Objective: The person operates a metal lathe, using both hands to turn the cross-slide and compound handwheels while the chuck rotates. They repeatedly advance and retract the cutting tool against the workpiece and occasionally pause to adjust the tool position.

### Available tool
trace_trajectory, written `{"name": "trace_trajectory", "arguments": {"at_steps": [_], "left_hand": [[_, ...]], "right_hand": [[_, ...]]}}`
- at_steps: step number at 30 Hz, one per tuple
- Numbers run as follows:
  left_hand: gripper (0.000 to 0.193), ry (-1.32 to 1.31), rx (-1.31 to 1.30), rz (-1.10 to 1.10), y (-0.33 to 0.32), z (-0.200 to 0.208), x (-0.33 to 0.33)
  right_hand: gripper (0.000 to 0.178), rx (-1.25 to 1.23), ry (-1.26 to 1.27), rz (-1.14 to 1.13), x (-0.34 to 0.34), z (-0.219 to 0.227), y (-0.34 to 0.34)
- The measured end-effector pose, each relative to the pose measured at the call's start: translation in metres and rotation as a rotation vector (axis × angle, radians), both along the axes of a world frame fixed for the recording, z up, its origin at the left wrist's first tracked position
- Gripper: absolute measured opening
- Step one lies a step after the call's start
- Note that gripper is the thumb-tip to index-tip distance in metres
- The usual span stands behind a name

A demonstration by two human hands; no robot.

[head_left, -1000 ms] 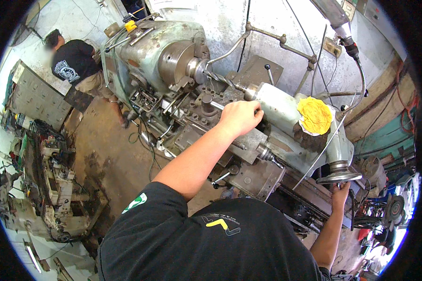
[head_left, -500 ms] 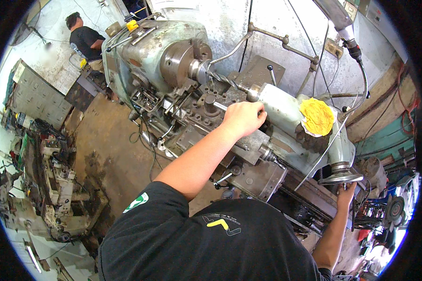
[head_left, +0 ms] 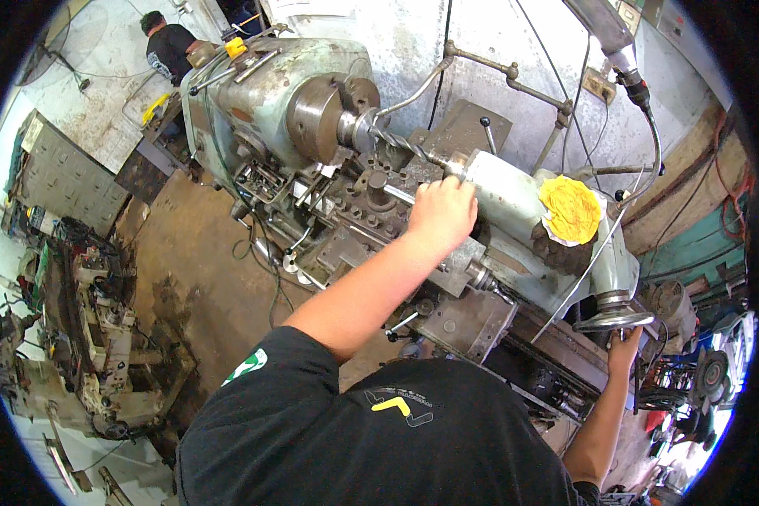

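A large metal lathe runs diagonally before me, with its round chuck point(head_left: 316, 118) at the upper left. A twist drill bit point(head_left: 396, 142) spans between the work at the chuck and the pale green tailstock point(head_left: 506, 187). Against the near front end of the tailstock is my left hand point(head_left: 445, 211), back up and fingers curled; what they hold, if anything, is hidden. At the lower right my right hand point(head_left: 622, 347) is closed on the handle of the tailstock handwheel point(head_left: 614, 321). The tool post point(head_left: 381, 192) stands left of my left hand.
A crumpled yellow cloth point(head_left: 570, 209) lies on the tailstock. A work lamp point(head_left: 624, 63) hangs at the upper right, and a bent coolant pipe point(head_left: 485, 66) crosses behind. Another person point(head_left: 170, 51) bends over at the far left. Greasy machinery point(head_left: 93, 329) stands to my left.
My left hand has turned a little, its fingers shifting up and left along the tailstock front. My right hand stays at the handwheel. The other person has bent down and moved right.
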State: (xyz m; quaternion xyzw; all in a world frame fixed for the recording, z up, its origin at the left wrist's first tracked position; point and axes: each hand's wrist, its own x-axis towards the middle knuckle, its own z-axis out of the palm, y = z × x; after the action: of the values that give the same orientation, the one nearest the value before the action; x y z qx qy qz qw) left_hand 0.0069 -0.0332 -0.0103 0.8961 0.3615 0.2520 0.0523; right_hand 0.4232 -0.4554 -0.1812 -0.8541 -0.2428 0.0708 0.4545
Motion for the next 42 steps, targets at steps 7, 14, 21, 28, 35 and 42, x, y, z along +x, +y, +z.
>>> {"name": "trace_trajectory", "arguments": {"at_steps": [7,14,21,28,35,42], "left_hand": [[0.042,-0.617,-0.272,-0.882,-0.165,-0.003,0.108],[0.049,-0.2,-0.497,-0.735,-0.233,-0.013,0.209],[0.035,-0.487,-0.549,-0.779,-0.237,-0.048,0.224],[0.033,-0.387,-0.558,-0.673,-0.235,-0.056,0.207],[0.035,-0.471,-0.479,-0.663,-0.234,-0.064,0.205],[0.035,-0.469,-0.48,-0.637,-0.235,-0.064,0.202]], "right_hand": [[0.079,-0.002,-0.032,0.062,-0.014,0.014,0.006],[0.072,-0.024,-0.093,0.16,-0.017,0.018,0.008],[0.05,0.34,0.37,0.089,0.007,-0.002,0.004],[0.069,0.283,0.351,0.444,0.019,0.052,-0.004],[0.076,0.253,0.167,0.716,0.032,0.117,0.031],[0.071,0.128,0.186,0.847,0.036,0.131,0.055]]}}
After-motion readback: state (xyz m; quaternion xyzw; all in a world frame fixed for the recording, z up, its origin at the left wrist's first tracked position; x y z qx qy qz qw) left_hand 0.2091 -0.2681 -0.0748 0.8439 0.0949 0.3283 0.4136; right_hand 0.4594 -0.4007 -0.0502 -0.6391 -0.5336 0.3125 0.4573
